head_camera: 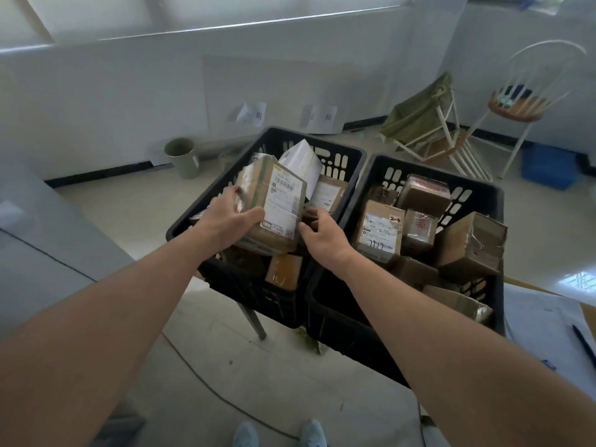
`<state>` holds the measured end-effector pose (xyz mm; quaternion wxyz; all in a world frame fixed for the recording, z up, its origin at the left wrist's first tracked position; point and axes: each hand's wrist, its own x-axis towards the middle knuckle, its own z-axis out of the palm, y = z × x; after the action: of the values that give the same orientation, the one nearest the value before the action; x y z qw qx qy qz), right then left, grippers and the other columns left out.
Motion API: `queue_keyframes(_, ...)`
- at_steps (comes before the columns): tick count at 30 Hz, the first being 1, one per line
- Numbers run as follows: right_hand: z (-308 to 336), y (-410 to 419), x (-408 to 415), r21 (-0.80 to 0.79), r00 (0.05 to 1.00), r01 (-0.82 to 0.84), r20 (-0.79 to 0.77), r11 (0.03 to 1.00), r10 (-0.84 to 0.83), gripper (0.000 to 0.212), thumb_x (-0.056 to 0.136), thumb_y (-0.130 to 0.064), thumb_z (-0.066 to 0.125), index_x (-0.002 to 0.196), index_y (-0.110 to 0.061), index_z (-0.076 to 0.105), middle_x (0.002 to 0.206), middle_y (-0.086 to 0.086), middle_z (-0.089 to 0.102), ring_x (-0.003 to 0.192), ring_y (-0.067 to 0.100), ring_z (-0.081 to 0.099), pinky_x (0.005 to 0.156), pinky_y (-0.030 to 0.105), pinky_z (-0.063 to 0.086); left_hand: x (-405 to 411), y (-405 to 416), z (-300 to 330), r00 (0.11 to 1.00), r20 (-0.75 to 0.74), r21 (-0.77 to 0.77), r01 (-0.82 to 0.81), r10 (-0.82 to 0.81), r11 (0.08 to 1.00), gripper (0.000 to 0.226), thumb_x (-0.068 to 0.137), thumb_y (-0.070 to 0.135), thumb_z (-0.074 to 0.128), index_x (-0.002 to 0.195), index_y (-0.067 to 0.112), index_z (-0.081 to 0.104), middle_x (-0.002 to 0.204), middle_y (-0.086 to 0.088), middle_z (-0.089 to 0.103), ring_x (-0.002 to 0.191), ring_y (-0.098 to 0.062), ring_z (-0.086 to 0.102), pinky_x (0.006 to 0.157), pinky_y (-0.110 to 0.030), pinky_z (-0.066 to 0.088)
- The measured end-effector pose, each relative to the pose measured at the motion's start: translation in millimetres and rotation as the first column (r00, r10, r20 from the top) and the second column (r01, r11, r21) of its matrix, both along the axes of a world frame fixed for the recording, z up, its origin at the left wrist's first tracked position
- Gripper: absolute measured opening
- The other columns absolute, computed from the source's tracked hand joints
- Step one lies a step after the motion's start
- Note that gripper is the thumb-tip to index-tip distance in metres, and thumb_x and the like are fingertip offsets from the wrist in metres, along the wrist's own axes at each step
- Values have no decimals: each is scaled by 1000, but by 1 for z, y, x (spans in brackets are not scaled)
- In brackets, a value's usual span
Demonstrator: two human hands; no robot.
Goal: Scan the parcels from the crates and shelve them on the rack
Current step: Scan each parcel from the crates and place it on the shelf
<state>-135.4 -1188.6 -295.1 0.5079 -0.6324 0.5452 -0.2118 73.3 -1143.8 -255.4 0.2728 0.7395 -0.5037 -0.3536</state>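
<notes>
Lifting a taped box [269, 209] out of the left crate [193, 217], your left hand [225, 221] grips its near edge, label tilted up toward you, likely for scanning. Your right hand [319, 235], fingers loosely curled and holding nothing, hovers beside it. More parcels fill the right crate [477, 191].

Two crates stood side by side before you: left crate [206, 217] and right crate [483, 191], both holding parcels. Your left hand [225, 221] held a parcel [274, 208] over the left crate. Bin [182, 158] behind left; chairs [516, 104] behind right.
</notes>
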Motion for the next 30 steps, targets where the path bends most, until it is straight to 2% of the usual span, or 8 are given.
queue_keyframes(3,17,5,10,33,995,5,101,999,-8,52,112,-36,52,158,-16,41,141,8,61,128,28,62,110,51,53,9,12,10,965,-260,-56,-60,43,997,89,80,33,69,157,34,26,135,-7,60,108,-27,70,83,-40,63)
queue_keyframes(6,36,12,21,95,955,-60,294,994,30,46,114,-27,48,159,-20,41,132,5,65,122,29,66,105,51,57,15,29,19,915,-401,-113,-89,36,990,85,77,28,65,147,55,25,132,0,61,109,-30,70,69,-29,63)
queue_keyframes(12,63,34,50,65,889,-187,436,980,141,45,112,-15,50,156,-23,45,135,12,64,117,25,67,82,31,65,31,67,36,891,-430,-218,-259,146,941,65,95,33,71,141,57,33,131,-11,67,102,-29,76,74,-35,64)
queue_keyframes(15,70,48,70,59,875,-233,449,971,182,47,112,-13,51,158,-22,45,134,15,63,121,32,67,97,49,63,46,97,45,889,-405,-258,-336,214,906,60,98,27,70,139,57,38,132,-14,62,112,-35,69,74,-38,65)
queue_keyframes(18,74,69,90,29,843,-328,461,944,279,40,114,-18,47,154,-21,48,128,12,67,115,27,70,94,39,64,61,135,53,876,-411,-278,-384,252,881,64,100,25,67,142,62,36,131,-9,67,114,-32,71,81,-43,64)
queue_keyframes(22,75,100,118,-236,871,-403,198,884,450,39,115,-32,41,145,-21,62,132,4,71,125,23,65,102,38,55,79,198,57,900,-341,-295,-378,272,878,80,104,25,62,147,76,18,141,5,64,116,-17,70,86,-36,63)
queue_keyframes(26,76,141,141,-471,861,-495,-150,730,487,44,113,-43,40,147,-28,62,140,4,68,123,24,64,95,39,53,92,269,58,883,-310,-285,-440,353,852,84,104,27,61,138,86,12,143,8,64,121,-22,69,104,-55,53)
queue_keyframes(30,79,191,161,-555,767,-640,-420,532,485,47,111,-48,43,153,-33,55,159,3,54,135,31,60,107,49,53,97,345,55,858,-290,-300,-503,424,811,85,105,25,61,134,89,14,124,31,69,113,-2,69,95,-35,55)
